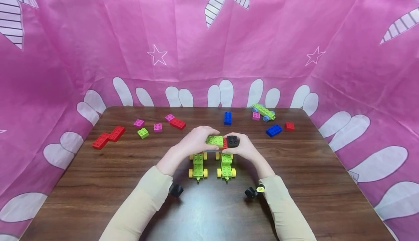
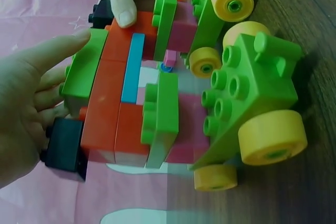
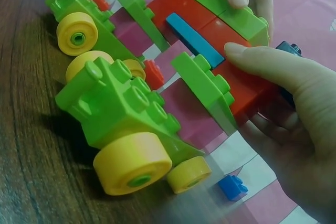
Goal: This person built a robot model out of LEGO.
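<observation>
Two wheeled carts point(image 1: 212, 166) stand side by side – brick span point(image 1: 222, 141) bridges them, left hand point(image 1: 196, 139) and right hand point(image 1: 243, 146) pinching its ends; loose bricks point(image 1: 273, 130) remain unused.

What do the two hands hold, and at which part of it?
Both hold one brick assembly by its top row: the left hand at the green end, the right hand at the black end.

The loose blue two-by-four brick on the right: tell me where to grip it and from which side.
Grip the blue brick across its two long side walls, coming from above. It lies flat, studs up, angled on the table, with free space around it; the red brick sits apart.
</observation>
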Available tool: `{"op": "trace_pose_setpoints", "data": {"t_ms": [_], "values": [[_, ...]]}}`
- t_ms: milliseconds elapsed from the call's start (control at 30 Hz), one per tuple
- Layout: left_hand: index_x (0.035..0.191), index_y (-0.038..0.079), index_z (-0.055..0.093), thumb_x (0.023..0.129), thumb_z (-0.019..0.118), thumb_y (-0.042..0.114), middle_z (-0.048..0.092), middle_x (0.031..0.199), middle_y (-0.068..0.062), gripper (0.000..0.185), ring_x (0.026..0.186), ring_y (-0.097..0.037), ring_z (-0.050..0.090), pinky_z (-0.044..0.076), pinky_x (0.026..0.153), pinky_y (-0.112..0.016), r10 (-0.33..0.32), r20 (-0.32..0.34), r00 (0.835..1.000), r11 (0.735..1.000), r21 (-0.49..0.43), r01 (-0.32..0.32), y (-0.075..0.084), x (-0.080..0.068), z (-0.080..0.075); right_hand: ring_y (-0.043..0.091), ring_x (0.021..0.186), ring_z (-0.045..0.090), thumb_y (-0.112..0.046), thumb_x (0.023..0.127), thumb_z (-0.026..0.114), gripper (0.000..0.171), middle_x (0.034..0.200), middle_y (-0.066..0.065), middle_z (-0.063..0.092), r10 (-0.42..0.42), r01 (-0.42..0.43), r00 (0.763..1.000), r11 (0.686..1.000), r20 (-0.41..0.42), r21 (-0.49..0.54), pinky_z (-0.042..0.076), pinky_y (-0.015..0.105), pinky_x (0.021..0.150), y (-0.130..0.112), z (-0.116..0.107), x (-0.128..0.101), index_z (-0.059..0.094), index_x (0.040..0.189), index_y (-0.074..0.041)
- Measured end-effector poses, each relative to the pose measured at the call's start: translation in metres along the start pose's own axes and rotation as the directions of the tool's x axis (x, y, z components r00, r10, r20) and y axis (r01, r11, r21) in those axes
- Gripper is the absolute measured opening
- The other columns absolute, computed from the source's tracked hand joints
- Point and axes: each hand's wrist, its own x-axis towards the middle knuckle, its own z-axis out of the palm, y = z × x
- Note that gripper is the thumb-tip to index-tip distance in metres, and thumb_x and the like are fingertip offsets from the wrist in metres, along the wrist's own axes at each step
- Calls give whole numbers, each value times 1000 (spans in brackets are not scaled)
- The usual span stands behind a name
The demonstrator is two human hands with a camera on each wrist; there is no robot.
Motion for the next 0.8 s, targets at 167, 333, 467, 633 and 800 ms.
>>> {"op": "trace_pose_setpoints", "data": {"t_ms": [167, 333, 467, 633, 800], "values": [[129, 8, 63, 83, 79, 30, 66, 128, -6, 54, 121, -22, 60, 49, 103, -40, -3, -25, 1000, 1000, -23, 3, -5, -7, -4, 22, 100, 63, -18, 78, 83, 50, 115, 12, 68, -32, 33, 999, 999, -14, 13, 52, 40, 93, 0, 0, -1, 63, 123, -9], [130, 10, 63, 82, 80, 30, 66, 128, -6, 55, 120, -21, 61, 49, 102, -41, 5, -52, 999, 999, -36, -7, -10, -13, -7, 25, 109, 59, -15, 80, 81, 50, 123, 11, 65, -32, 33, 999, 999, -22, 29, 47, 50, 100, 0, -2, -3, 62, 126, -9], [130, 9, 62, 82, 79, 30, 66, 128, -6, 55, 120, -22, 60, 48, 103, -42, 21, -70, 997, 999, -44, -24, -13, -17, -8, 28, 114, 58, -9, 82, 79, 51, 127, 14, 64, -57, 57, 998, 997, -16, 46, 45, 49, 101, -3, -5, -6, 60, 128, -5], [129, 9, 63, 82, 79, 31, 66, 128, -6, 55, 121, -23, 60, 48, 103, -42, 14, -80, 997, 999, -34, -17, -17, -20, -7, 24, 117, 59, -6, 82, 77, 47, 126, 17, 64, -101, 102, 995, 993, -20, 53, 48, 47, 100, -8, -10, -8, 61, 126, -5], [130, 8, 63, 82, 79, 32, 65, 130, -7, 56, 122, -24, 59, 47, 104, -43, -11, -62, 998, 1000, -29, 10, -20, -22, -4, 21, 119, 59, -9, 85, 75, 41, 125, 16, 65, -118, 120, 992, 991, -38, 52, 44, 50, 106, -11, -15, -11, 62, 123, -6]]}}
